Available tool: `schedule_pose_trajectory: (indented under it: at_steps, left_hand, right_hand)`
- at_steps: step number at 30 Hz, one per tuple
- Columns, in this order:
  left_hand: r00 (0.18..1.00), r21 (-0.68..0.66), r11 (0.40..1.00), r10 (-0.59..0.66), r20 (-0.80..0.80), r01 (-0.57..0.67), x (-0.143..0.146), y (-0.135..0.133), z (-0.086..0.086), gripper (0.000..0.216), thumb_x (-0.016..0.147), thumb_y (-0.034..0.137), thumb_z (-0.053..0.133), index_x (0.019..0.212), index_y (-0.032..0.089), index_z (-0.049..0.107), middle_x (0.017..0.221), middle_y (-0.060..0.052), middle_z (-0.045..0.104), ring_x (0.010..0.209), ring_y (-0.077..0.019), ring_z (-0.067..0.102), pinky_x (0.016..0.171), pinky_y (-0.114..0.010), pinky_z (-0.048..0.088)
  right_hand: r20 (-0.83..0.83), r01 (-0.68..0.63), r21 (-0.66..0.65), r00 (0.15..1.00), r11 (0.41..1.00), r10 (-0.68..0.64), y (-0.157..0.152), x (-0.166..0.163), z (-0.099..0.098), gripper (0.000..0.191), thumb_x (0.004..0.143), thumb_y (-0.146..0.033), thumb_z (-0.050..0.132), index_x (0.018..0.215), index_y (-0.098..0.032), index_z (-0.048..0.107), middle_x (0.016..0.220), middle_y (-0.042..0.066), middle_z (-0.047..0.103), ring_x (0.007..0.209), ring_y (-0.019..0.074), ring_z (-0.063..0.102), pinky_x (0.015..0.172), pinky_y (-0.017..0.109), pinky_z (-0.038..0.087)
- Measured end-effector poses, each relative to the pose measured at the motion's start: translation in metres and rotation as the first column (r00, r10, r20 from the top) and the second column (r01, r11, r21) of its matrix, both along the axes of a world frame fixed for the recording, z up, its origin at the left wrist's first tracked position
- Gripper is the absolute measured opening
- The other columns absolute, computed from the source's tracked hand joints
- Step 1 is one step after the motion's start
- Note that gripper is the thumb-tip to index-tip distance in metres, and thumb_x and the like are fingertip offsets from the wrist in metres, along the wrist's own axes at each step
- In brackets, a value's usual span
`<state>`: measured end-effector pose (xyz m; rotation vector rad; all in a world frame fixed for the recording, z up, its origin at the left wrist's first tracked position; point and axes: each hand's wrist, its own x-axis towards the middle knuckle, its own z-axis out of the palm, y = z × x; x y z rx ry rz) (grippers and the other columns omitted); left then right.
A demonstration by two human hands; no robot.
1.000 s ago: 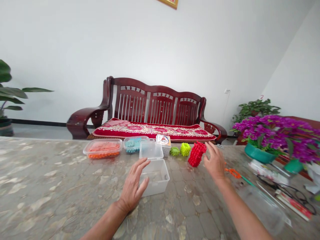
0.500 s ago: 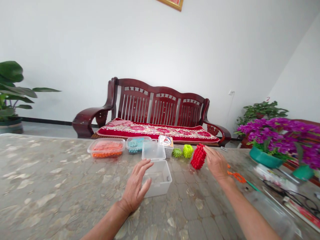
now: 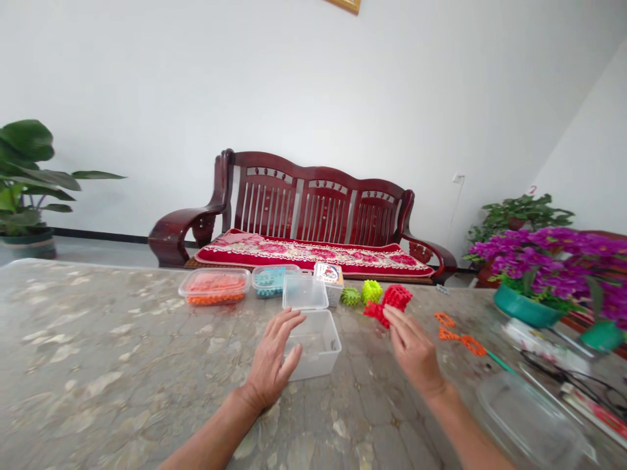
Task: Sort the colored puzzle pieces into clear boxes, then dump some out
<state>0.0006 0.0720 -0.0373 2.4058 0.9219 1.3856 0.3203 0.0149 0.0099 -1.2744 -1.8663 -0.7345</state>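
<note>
On the bench point(image 3: 122, 365), the orange tub point(image 3: 214, 288) sits beside the blue tub point(image 3: 268, 283). Your left hand point(image 3: 275, 358) is at the left side of the clear box point(image 3: 316, 367); its fingers are spread and released, and contact with the box cannot be determined. The lid point(image 3: 304, 294) stands tilted up at the box's far edge. Next come the label box point(image 3: 329, 275), green block point(image 3: 351, 296) and yellow block point(image 3: 372, 291). The red pieces point(image 3: 375, 313) and red block point(image 3: 398, 297) follow, at the fingertips of your right hand point(image 3: 415, 356); whether those fingers grasp or merely touch cannot be told. Orange pieces point(image 3: 448, 334) lie farther right.
</note>
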Motion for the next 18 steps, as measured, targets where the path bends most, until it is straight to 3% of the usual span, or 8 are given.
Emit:
schedule_pose_trajectory:
  at_steps: [3, 8, 14, 18]
  left_hand:
    - [1.0, -0.002, 1.0, 0.0, 0.007, 0.0, 0.0, 0.0, -0.001, 0.042, 0.094, 0.029, 0.042, 0.135, 0.023, 0.046, 0.14, -0.011, 0.05, 0.136, -0.0277, 0.039, 0.112, -0.05, 0.034]
    - [1.0, -0.007, 1.0, 0.008, 0.016, -0.008, 0.0, -0.001, -0.001, 0.042, 0.094, 0.03, 0.042, 0.135, 0.023, 0.046, 0.141, -0.011, 0.048, 0.135, -0.0275, 0.041, 0.112, -0.05, 0.035]
    - [1.0, -0.022, 1.0, 0.006, 0.024, -0.005, 0.0, -0.002, 0.0, 0.042, 0.094, 0.03, 0.042, 0.136, 0.024, 0.045, 0.142, -0.012, 0.047, 0.135, -0.0274, 0.04, 0.113, -0.05, 0.034]
    - [0.999, -0.042, 0.999, 0.005, 0.04, -0.004, 0.0, -0.002, 0.001, 0.043, 0.094, 0.03, 0.043, 0.137, 0.024, 0.043, 0.143, -0.011, 0.045, 0.135, -0.0271, 0.041, 0.112, -0.049, 0.035]
  right_hand:
    - [0.055, -0.086, -0.095, 0.994, 0.992, 0.092, -0.013, -0.02, -0.026, 0.049, 0.092, -0.008, 0.042, 0.135, -0.029, 0.055, 0.124, 0.003, 0.067, 0.11, 0.0193, 0.065, 0.095, 0.04, 0.054]
    - [0.054, -0.082, -0.192, 0.994, 0.978, 0.094, -0.017, -0.022, -0.05, 0.047, 0.092, -0.007, 0.041, 0.129, -0.029, 0.06, 0.12, 0.004, 0.069, 0.104, 0.0201, 0.066, 0.09, 0.041, 0.055]
    - [0.013, -0.106, -0.293, 0.993, 0.95, 0.115, -0.019, -0.026, -0.055, 0.047, 0.086, -0.002, 0.042, 0.118, -0.027, 0.066, 0.114, 0.004, 0.07, 0.103, 0.0201, 0.066, 0.091, 0.038, 0.054]
    - [0.024, -0.085, -0.431, 0.994, 0.899, 0.106, -0.025, -0.033, -0.05, 0.049, 0.079, -0.001, 0.044, 0.116, -0.026, 0.065, 0.119, 0.004, 0.068, 0.106, 0.0213, 0.063, 0.092, 0.039, 0.051]
